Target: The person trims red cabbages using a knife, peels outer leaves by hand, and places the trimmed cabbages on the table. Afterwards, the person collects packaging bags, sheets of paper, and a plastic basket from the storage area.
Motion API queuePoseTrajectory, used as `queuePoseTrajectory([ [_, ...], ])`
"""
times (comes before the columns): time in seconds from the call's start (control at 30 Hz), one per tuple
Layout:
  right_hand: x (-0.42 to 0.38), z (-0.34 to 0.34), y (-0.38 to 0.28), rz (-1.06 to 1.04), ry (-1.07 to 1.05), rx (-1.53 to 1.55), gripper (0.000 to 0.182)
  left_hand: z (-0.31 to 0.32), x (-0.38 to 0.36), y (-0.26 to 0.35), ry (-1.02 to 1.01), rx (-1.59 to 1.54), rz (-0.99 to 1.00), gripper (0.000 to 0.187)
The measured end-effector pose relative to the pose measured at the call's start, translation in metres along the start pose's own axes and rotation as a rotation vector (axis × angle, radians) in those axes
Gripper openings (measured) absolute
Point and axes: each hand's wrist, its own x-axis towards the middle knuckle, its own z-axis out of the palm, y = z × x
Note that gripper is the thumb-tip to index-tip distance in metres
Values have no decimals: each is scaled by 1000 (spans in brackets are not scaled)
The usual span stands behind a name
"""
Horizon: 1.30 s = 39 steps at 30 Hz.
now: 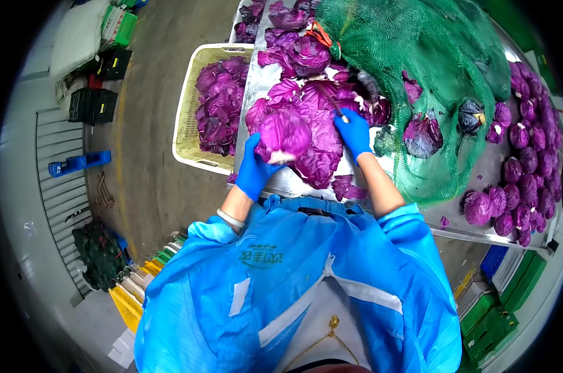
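My left hand (255, 169), in a blue glove, grips a red cabbage (284, 133) from its lower left side. The pale cut stem end of that cabbage faces toward me. My right hand (355, 132), also gloved in blue, is closed around a slim knife (337, 107) that points up and to the left. Much of the knife is hard to make out against the purple leaves. Beneath and around both hands, loose cabbage leaves (322, 146) lie piled on the metal table (256, 93).
A pale yellow crate (183, 124) full of purple leaves stands left of the table. Green mesh netting (418, 56) covers the table's middle, with a dark cabbage (471, 117) in it. Several trimmed cabbages (527, 160) line the right side. Stacked green crates (489, 326) stand below right.
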Motion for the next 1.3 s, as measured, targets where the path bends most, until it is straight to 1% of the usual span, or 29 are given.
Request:
queuePoseTrajectory([
  [0.03, -2, -9, -29, -99, 127, 14, 40, 30, 0, 1, 124, 20, 111, 68],
  [0.07, -8, -19, -54, -101, 44, 89, 43, 34, 5, 0, 144, 21, 113, 70],
  [0.13, -28, -32, -91, -87, -126, 227, 49, 41, 13, -6, 171, -2, 47, 74],
  [0.17, -42, -32, -103, -144, -140, 107, 53, 34, 21, -14, 193, -39, -8, 79],
  [0.2, -50, -33, -110, -202, -152, -12, 57, 34, 23, -18, 270, 69, -108, 78],
  [0.23, -50, -24, -93, -224, -148, -64, 63, 34, 25, -21, 345, 182, -206, 78],
  [0.27, -48, -18, -75, -158, -117, -24, 65, 35, 27, -22, 421, 299, -305, 77],
  [0.3, -50, -22, -72, -93, -155, 40, 63, 51, 28, -16, 483, 609, -242, 77],
  [0.33, -51, -26, -70, -30, -191, 104, 61, 46, 33, -15, 422, 1000, 102, 83],
  [0.4, -56, -26, -66, -62, -140, 53, 55, 30, 31, -14, 243, 1714, 829, 98],
  [0.47, -61, -18, -62, -94, -98, 64, 51, 33, 40, -18, 76, 1804, 539, 106],
  [0.5, -62, -17, -65, -181, -41, 80, 37, 34, 47, -15, 104, 1792, 533, 110],
  [0.6, -80, -26, -82, -344, 82, -44, 29, 46, 47, -12, 215, 1710, 406, 106],
  [0.63, -88, -27, -87, -346, 101, -110, 32, 50, 47, -15, 279, 1738, 403, 106],
  [0.73, -95, -21, -79, -281, 86, -188, 38, 52, 56, -20, 341, 1842, 356, 113],
  [0.87, -89, -9, -73, -192, 17, -413, 41, 60, 59, -26, 396, 1886, 310, 113],
  [0.9, -87, -8, -71, -188, -3, -428, 43, 62, 62, -27, 405, 1898, 305, 113],
  [1.0, -73, -2, -67, -170, 79, -508, 41, 72, 62, -32, 423, 1910, 225, 114],
  [1.07, -52, -3, -59, -55, 169, -332, 39, 78, 55, -36, 439, 1907, 153, 115],
  [1.1, -37, -3, -53, 2, 212, -238, 38, 76, 48, -38, 414, 1864, 195, 113],
  [1.13, -21, -8, -44, -24, 222, -126, 40, 63, 42, -41, 364, 1807, 322, 112],
  [1.17, -21, -12, -37, -4, 180, -109, 46, 40, 43, -43, 313, 1750, 461, 112],
  [1.2, -20, -18, -44, 12, 140, -92, 52, 19, 46, -41, 257, 1688, 602, 111],
  [1.23, -20, -13, -38, 82, 25, 41, 64, 1, 44, -36, 162, 1471, 601, 110],
  [1.27, -23, 0, -28, 86, 63, -12, 59, -14, 45, -30, 98, 1338, 582, 108],
  [1.3, -21, 2, -22, 75, 104, -11, 55, -15, 39, -20, 59, 1287, 549, 107],
])
